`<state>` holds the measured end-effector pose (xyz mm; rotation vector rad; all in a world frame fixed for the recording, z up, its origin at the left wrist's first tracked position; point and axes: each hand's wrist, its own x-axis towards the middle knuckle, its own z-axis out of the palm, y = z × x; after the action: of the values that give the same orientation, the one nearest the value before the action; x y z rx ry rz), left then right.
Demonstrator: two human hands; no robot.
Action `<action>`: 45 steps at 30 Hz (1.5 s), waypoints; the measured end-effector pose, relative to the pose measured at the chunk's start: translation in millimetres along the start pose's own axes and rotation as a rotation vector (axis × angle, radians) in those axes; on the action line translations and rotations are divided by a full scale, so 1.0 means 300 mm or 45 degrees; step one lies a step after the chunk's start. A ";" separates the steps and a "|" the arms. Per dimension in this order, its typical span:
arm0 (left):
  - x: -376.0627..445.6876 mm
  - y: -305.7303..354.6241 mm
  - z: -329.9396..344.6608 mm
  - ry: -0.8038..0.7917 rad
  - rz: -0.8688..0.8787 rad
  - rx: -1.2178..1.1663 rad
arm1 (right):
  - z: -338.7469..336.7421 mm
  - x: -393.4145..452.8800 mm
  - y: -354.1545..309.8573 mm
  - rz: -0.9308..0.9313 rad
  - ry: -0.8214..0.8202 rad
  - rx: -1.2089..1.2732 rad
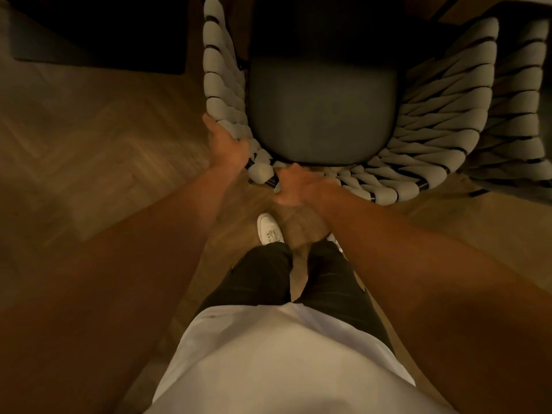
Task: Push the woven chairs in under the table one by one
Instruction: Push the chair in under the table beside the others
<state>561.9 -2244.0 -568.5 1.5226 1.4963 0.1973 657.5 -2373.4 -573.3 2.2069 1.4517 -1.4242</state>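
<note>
While both hands grip curved backrest rim of woven chair [433,121], seat front sits already in shadow under table [343,22]. Left hand [225,143] wraps left rim, right hand [294,186] clamps rear rim. Risks: off-centre grip may skew chair into neighbouring woven chair [516,115]; armrests may catch table edge; white shoe [270,228] near rear legs.

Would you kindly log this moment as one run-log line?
left hand: grips woven chair backrest rim | right hand: grips rim too | seat front: in shadow, table not discernible

Dim, warm light; soft blur throughout, wide-angle bending and shadow at edges.
</note>
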 end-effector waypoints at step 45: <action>-0.201 0.099 0.312 -0.656 0.955 1.450 | -0.134 -0.208 0.510 0.109 0.151 -0.482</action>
<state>632.4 -2335.2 -568.1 2.7117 0.4969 -0.6937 795.8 -2471.0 -558.2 2.1088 1.4956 -0.9140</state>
